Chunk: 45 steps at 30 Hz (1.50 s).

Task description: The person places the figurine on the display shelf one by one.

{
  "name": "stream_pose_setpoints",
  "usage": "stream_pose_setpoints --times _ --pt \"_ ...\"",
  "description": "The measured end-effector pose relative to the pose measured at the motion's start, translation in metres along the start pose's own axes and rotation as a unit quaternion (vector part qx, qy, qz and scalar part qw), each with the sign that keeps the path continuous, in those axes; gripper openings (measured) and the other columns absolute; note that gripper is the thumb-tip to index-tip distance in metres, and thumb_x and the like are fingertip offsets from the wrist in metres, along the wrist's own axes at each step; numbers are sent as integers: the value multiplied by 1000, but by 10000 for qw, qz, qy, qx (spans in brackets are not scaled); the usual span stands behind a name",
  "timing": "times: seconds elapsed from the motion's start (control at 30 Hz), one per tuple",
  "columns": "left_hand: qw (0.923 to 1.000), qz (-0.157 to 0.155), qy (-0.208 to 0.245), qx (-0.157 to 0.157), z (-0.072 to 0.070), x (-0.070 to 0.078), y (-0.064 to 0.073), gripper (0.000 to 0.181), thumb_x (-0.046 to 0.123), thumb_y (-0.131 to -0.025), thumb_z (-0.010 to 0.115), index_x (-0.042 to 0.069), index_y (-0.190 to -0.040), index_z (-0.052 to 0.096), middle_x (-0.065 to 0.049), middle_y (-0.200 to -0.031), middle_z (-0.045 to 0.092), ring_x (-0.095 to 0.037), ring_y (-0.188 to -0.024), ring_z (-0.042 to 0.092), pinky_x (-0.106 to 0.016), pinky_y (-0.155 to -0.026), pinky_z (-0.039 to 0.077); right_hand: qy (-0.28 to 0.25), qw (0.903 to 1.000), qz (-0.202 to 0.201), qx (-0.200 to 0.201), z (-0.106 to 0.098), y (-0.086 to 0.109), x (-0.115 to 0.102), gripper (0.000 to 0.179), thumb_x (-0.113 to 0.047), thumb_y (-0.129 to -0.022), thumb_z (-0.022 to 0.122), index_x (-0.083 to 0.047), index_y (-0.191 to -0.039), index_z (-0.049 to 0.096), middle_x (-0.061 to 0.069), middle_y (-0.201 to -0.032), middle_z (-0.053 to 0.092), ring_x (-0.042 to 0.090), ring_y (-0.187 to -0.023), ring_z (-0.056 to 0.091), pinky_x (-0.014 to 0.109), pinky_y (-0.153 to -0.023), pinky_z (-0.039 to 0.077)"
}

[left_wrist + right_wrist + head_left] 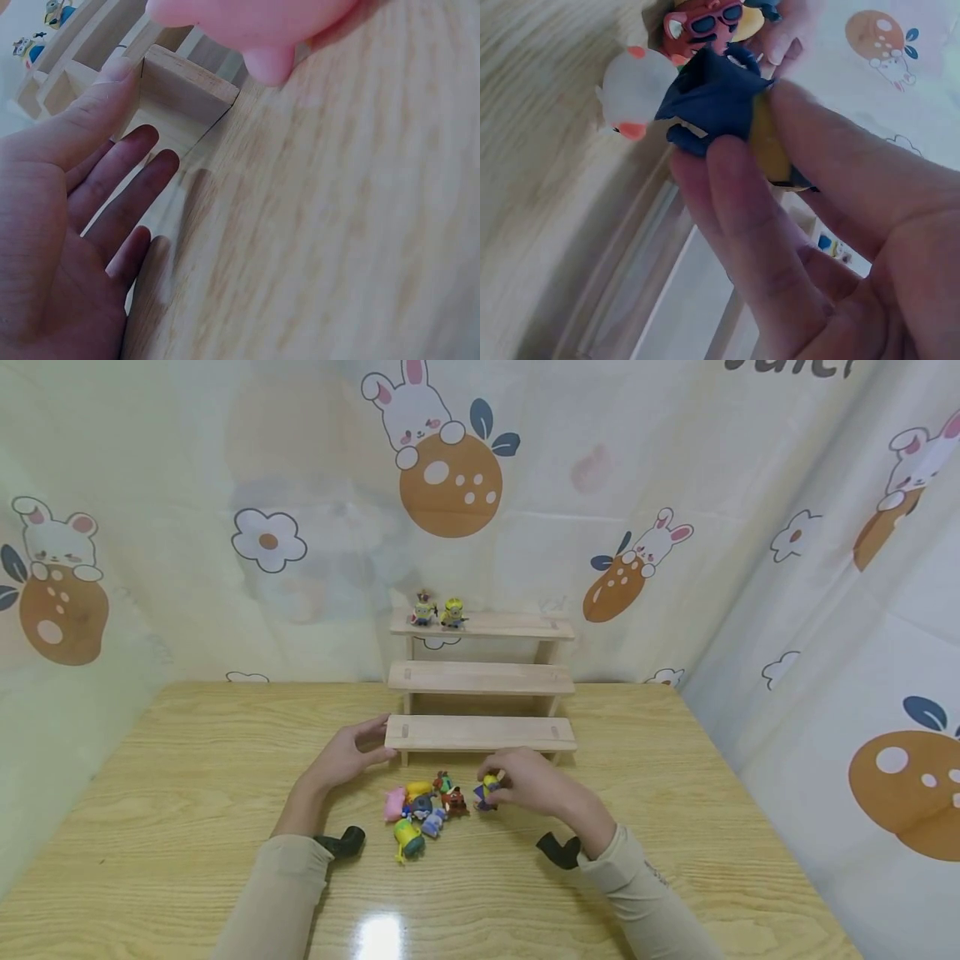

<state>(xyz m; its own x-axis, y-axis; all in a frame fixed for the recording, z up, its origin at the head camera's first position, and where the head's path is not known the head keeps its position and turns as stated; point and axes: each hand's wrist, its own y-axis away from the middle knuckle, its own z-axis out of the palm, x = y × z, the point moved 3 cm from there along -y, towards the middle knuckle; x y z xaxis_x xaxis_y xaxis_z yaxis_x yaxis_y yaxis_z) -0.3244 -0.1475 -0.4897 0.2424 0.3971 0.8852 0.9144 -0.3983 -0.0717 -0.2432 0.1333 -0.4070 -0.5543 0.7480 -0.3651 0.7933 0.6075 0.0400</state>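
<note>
My right hand pinches a small yellow minion figurine between thumb and fingers, close to the table in front of the lowest step. Its dark blue cape faces the right wrist camera. Beside the left end of the wooden three-step stand, my left hand has its fingers extended, the thumb at the lowest step's edge; whether it touches is unclear. Between the hands lies a cluster of toys: a pink figure, a red figure with sunglasses, a yellow-and-green figure and several others.
Two minion figurines, one crowned and one yellow and blue, stand at the left of the top step. Behind the stand hangs a printed curtain. Black curved pieces sit beside both wrists above the wooden table.
</note>
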Motion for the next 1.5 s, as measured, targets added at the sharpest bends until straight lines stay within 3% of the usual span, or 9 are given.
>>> stream_pose_setpoints --times 0.07,0.13,0.3,0.53,0.67,0.93,1.1,1.33,1.5 --pt "10000 3 -7 -40 -1 12 5 71 21 -88 68 4 -147 33 -20 -136 54 -38 -130 46 -55 -113 26 -34 10000 22 23 -2 1 1 27 -13 -84 71 -6 -109 68 4 -103 69 11 -82 64 21 -70 52" --pt "10000 1 -5 -44 -1 12 5 71 21 -88 68 3 -147 33 -20 -135 54 -38 -129 46 -55 -113 26 -84 9999 12 65 -4 2 2 26 -9 -84 70 -4 -109 68 6 -102 69 12 -82 65 19 -69 52" --pt "9999 49 92 28 1 -5 0 75 31 -85 71 9 -147 35 -16 -135 55 -35 -129 48 -54 -113 27 -97 9998 59 174 -9 3 5 25 -6 -83 70 -1 -107 69 8 -99 68 13 -81 66 16 -67 52" --pt "9999 36 103 50 0 -4 3 76 33 -83 72 10 -146 36 -15 -136 55 -35 -130 47 -54 -113 25 220 9988 403 197 -11 5 7 29 -14 -81 75 -3 -108 70 4 -92 67 19 -85 64 25 -70 51" --pt "10000 -8 67 39 1 -3 3 76 33 -84 72 9 -146 36 -15 -137 54 -35 -130 46 -53 -114 25 326 9977 557 206 -10 5 9 32 -20 -81 75 -6 -109 71 0 -87 65 14 -79 60 26 -68 49" --pt "10000 6 33 31 3 -4 1 76 34 -84 71 11 -147 36 -15 -137 54 -35 -131 45 -55 -113 25 404 9979 249 445 -6 5 11 26 -15 -81 75 -7 -105 70 1 -89 68 11 -77 60 25 -67 50" --pt "10000 -53 19 18 3 -3 0 75 34 -84 72 12 -147 36 -13 -137 55 -34 -131 46 -53 -114 25 309 9974 312 573 -7 6 12 24 -14 -79 77 -6 -100 72 3 -86 66 11 -74 57 22 -65 48" --pt "10000 -68 68 -17 3 -4 0 76 33 -84 72 11 -147 36 -13 -137 54 -33 -131 45 -53 -114 25 364 9954 87 877 -8 7 13 17 -5 -79 74 -2 -96 73 6 -87 69 13 -76 65 20 -68 53" --pt "9999 0 127 16 1 -3 0 76 33 -83 72 12 -147 36 -14 -137 54 -34 -131 46 -53 -114 24 377 9969 14 692 -9 5 14 19 -7 -79 75 -3 -98 73 7 -87 68 13 -75 62 20 -66 52"
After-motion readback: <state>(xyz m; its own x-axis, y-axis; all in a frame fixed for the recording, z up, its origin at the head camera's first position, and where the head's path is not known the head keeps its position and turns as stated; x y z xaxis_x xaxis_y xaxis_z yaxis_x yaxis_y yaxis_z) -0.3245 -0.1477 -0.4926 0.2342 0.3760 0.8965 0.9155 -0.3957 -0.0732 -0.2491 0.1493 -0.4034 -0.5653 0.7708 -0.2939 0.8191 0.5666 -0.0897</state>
